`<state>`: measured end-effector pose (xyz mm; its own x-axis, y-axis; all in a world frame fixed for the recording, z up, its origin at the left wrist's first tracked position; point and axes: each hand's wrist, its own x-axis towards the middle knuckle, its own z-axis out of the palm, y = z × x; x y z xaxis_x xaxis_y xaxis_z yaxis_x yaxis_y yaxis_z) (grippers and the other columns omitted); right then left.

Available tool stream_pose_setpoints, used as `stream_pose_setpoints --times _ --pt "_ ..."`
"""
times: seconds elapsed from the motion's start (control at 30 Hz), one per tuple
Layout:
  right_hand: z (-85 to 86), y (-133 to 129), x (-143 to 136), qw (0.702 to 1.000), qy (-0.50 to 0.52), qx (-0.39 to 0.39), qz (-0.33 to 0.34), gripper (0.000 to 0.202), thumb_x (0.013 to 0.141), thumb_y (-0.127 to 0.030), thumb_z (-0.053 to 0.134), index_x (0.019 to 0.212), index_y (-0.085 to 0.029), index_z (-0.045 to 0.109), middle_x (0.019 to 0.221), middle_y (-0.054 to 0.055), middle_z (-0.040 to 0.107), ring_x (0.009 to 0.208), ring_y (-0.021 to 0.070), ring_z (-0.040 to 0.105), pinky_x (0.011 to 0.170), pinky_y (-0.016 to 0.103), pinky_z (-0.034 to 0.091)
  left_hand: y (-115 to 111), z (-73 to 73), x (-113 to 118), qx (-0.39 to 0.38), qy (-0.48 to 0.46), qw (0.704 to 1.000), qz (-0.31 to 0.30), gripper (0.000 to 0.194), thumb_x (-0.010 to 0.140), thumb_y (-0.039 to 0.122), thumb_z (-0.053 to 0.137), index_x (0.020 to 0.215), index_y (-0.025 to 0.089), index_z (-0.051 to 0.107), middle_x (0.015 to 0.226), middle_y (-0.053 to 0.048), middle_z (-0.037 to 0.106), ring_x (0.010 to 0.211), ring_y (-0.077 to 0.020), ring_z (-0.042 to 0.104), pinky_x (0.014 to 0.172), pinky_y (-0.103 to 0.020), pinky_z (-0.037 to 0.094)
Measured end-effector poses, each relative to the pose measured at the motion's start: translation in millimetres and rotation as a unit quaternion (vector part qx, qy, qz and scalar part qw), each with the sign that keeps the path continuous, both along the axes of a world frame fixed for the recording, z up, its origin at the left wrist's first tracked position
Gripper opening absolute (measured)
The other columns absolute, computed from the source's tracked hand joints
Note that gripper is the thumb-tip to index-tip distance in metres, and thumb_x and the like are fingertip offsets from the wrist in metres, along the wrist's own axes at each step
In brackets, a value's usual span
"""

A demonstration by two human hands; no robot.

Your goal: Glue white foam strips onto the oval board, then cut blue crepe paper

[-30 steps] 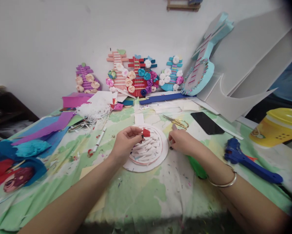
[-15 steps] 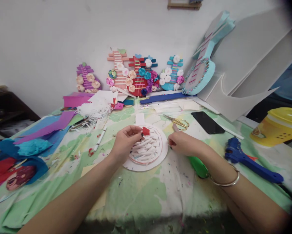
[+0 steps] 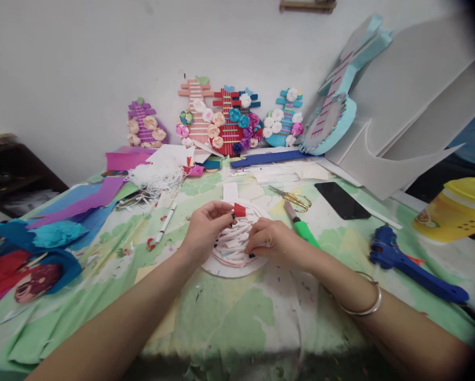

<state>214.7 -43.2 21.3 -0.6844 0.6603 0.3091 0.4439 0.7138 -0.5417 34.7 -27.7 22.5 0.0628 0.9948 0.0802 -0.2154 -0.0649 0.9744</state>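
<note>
A round white foam disc [image 3: 221,265] with white paper strips [image 3: 237,233] piled inside a red-lined ring lies in the middle of the table. My left hand [image 3: 205,230] rests on the disc's left side and pinches a small red foam piece [image 3: 239,210] above the strips. My right hand [image 3: 271,241] lies on the disc's right side, fingertips down on the strips. A silver bangle [image 3: 364,301] circles my right wrist.
A green-handled craft knife [image 3: 303,227] and gold scissors [image 3: 295,199] lie just right of the disc. A black phone [image 3: 342,200], blue glue gun [image 3: 408,264] and yellow container [image 3: 455,209] sit at the right. Foam guitars [image 3: 225,121] line the wall; a white pen [image 3: 166,222] and coloured sheets lie left.
My right hand has moved left from the table beside the disc onto the strips, uncovering the green knife. My left hand keeps the red piece in place.
</note>
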Motion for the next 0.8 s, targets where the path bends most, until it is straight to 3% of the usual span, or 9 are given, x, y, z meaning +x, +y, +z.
stream_pose_setpoints --times 0.17,0.4,0.53,0.67,0.8 --pt "-11.9 7.0 0.8 0.999 -0.021 0.026 -0.011 0.018 0.07 -0.005 0.063 0.075 -0.019 0.074 0.075 0.004 0.064 0.074 0.0159 0.055 0.07 0.027 0.043 -1.0 1.2 -0.4 -0.005 0.0 1.0 -0.014 0.021 0.061 0.017 0.072 0.079 0.012 0.063 0.066 -0.001 0.065 0.058 -0.0084 0.056 0.055 -0.019 0.042" --pt "-2.0 0.6 5.9 0.998 -0.04 0.047 -0.01 0.019 0.075 -0.002 0.05 0.078 -0.016 0.063 0.087 0.006 0.057 0.087 0.0181 0.05 0.076 0.03 0.042 0.3 -1.6 -0.3 0.005 0.008 1.0 -0.006 0.023 0.061 0.018 0.073 0.081 0.012 0.062 0.072 -0.002 0.067 0.062 -0.0092 0.059 0.059 -0.02 0.045" --pt "5.4 1.6 9.8 0.992 0.078 0.056 -0.086 0.02 0.078 -0.001 0.043 0.08 -0.016 0.057 0.084 0.004 0.057 0.081 0.0147 0.053 0.071 0.026 0.043 -0.7 -2.1 0.7 0.018 0.024 1.0 -0.002 0.024 0.062 0.02 0.073 0.081 0.013 0.062 0.075 -0.002 0.068 0.065 -0.0106 0.061 0.062 -0.021 0.047" --pt "6.4 1.9 9.6 0.964 0.184 0.02 -0.193 0.015 0.081 -0.007 0.046 0.081 -0.018 0.056 0.07 -0.001 0.06 0.064 0.011 0.056 0.062 0.024 0.042 -5.1 -1.5 3.3 0.027 0.056 0.998 -0.018 0.024 0.062 0.021 0.074 0.081 0.013 0.061 0.075 -0.003 0.068 0.07 -0.0141 0.065 0.065 -0.023 0.05" --pt "3.1 0.7 6.2 0.962 0.181 0.045 -0.198 0.011 0.081 -0.013 0.054 0.079 -0.019 0.063 0.07 -0.001 0.065 0.064 0.0112 0.057 0.061 0.023 0.042 -10.0 -1.3 6.3 0.026 0.062 0.996 -0.052 0.021 0.064 0.019 0.072 0.081 0.013 0.06 0.075 -0.002 0.067 0.073 -0.0152 0.066 0.067 -0.024 0.052"
